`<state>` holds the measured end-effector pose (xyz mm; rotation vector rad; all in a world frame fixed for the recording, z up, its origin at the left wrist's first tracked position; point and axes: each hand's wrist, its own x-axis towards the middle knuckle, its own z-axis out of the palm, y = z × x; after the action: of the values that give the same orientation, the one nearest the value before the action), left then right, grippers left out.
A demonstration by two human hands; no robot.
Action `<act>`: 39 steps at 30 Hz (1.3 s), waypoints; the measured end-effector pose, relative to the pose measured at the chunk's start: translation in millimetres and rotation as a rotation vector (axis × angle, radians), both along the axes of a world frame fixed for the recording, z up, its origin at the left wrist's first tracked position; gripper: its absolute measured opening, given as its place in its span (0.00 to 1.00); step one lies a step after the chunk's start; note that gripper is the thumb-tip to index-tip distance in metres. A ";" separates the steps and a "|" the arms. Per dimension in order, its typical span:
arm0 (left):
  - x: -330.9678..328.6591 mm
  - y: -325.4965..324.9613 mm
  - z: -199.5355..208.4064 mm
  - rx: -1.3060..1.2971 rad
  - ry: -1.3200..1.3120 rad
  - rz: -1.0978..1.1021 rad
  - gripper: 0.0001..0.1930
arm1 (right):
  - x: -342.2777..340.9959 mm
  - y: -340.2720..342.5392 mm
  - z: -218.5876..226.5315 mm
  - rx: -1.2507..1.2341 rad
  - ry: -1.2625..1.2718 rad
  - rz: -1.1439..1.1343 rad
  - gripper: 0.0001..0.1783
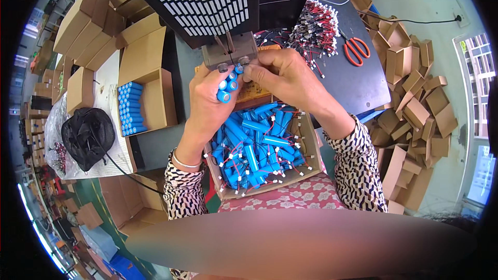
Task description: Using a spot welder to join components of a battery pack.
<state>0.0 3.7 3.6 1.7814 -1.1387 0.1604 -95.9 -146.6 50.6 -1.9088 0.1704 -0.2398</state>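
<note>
Carton (166,98): cells (130,109) in stacked rows.
Left hand (203,93): fingers curled snugly around several held cells (224,96), beneath the machine's head (213,58).
Handling: held cells presumably rigid, dense, slightly slippery; best gripped at mid-barrel.
Box (313,148): wired cells (253,158), jumbled; wiring probably fragile.
Right hand (282,75): thumb and forefinger nearly together beside one cell's end; cannot tell whether anything is pinched.
Scissors (357,52): near bundled wires (317,27).

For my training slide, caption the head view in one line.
Left hand holding blue cylinders, right hand beside it, at a black machine.
</note>
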 end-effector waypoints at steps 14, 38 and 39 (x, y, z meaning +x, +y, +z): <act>1.3 -2.6 0.7 -0.073 -0.026 0.003 0.14 | 12.5 -3.5 -16.3 0.035 -0.033 0.006 0.12; -8.0 14.1 17.4 0.101 0.289 0.045 0.08 | -64.2 -93.3 -89.3 -1.121 0.312 -0.256 0.14; -7.3 12.8 15.4 0.114 0.293 0.053 0.08 | -67.5 -97.0 -91.1 -1.186 0.184 -0.241 0.14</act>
<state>-7.3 16.5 19.0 1.8642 -0.9056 -0.1329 -163.4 -243.6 -40.5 -3.0964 0.4520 -0.3721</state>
